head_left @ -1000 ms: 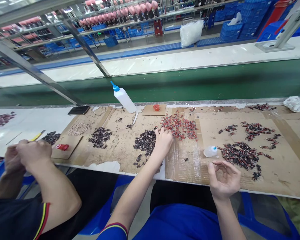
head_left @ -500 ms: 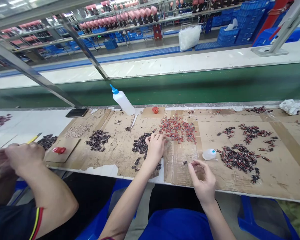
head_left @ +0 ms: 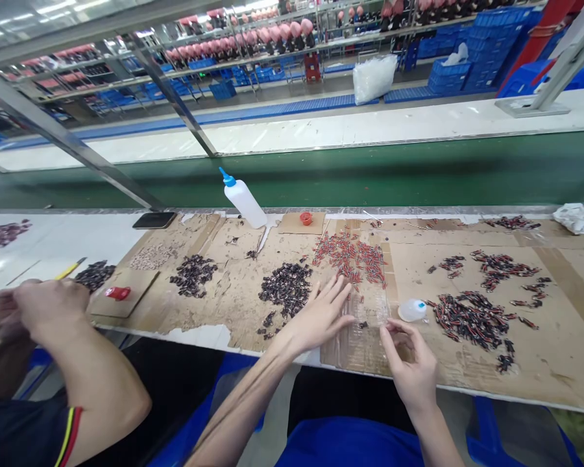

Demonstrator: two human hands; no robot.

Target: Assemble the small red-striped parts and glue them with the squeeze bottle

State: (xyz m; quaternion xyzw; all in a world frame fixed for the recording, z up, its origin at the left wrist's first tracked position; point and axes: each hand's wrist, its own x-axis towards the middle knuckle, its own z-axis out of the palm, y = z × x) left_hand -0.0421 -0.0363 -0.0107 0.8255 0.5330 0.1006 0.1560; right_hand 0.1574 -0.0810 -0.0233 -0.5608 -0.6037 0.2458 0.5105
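Note:
My left hand (head_left: 321, 314) is open, its fingers spread over the cardboard (head_left: 233, 292) at the near edge of a pile of small red parts (head_left: 348, 256). A heap of small black parts (head_left: 285, 285) lies just left of it. My right hand (head_left: 415, 363) is closed, thumb and forefinger pressed together; anything between them is too small to make out. Between my hands lies a single small black part (head_left: 363, 324). A small white squeeze bottle with a blue tip (head_left: 411, 310) lies just beyond my right hand. To its right is a heap of black-and-red parts (head_left: 472, 318).
At the left, a co-worker's hands (head_left: 43, 308) are held together near a red cap (head_left: 117, 293) on a cardboard square. A tall white squeeze bottle (head_left: 246, 202), a red cap (head_left: 305, 218) and a black phone-like slab (head_left: 154, 220) are along the table's far side.
My left hand has moved from the black heap to the right and nearer, its fingers spreading. My right hand has shifted slightly right and nearer. The view has tilted a little.

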